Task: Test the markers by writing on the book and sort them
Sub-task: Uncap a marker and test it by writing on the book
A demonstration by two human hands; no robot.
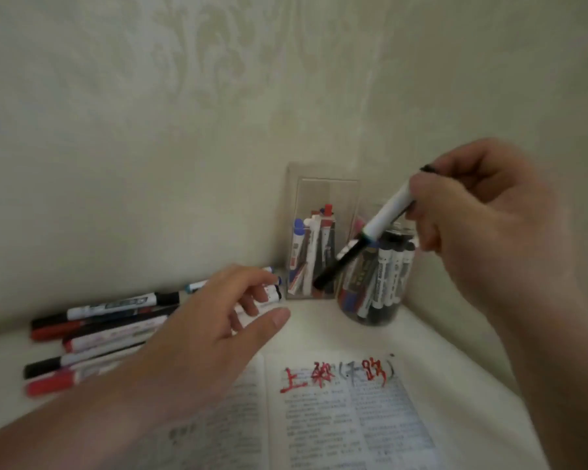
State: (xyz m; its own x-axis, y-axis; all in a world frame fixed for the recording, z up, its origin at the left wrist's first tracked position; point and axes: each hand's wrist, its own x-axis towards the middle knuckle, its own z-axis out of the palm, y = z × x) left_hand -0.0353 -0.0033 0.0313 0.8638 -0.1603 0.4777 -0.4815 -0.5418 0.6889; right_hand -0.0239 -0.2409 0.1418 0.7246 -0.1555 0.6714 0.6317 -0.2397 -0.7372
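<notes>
Your right hand [472, 215] pinches one marker [386, 217] between thumb and curled fingers, high on its white barrel. A short dark end pokes out above the knuckles. The marker is tilted, with its long black end pointing down and to the left. It is held in the air, in front of the two clear containers in the corner, and that black end shows over the gap between them.

Your left hand [214, 323] holds nothing. Its fingers are relaxed and slightly spread, palm down, reaching out over the right end of the loose markers [109, 320]. Blur hides whether the fingertips touch them.

Those loose markers lie in a rough row on the table [455, 385], along the wall [184, 96] on your left. Most have white barrels with black or red caps, and a couple with blue ends lie farthest back.

The tall square box [323, 191] stands against the wall and holds upright markers with red and blue caps. Just beside it, to the right, the round jar [367, 320] is packed mostly with black-capped markers.

The book [353, 422] lies open on the table nearest you, below both hands and partly under your left forearm. Across the top of its right page runs a line of handwriting [336, 376], red at both ends and grey in the middle, above the printed columns.
</notes>
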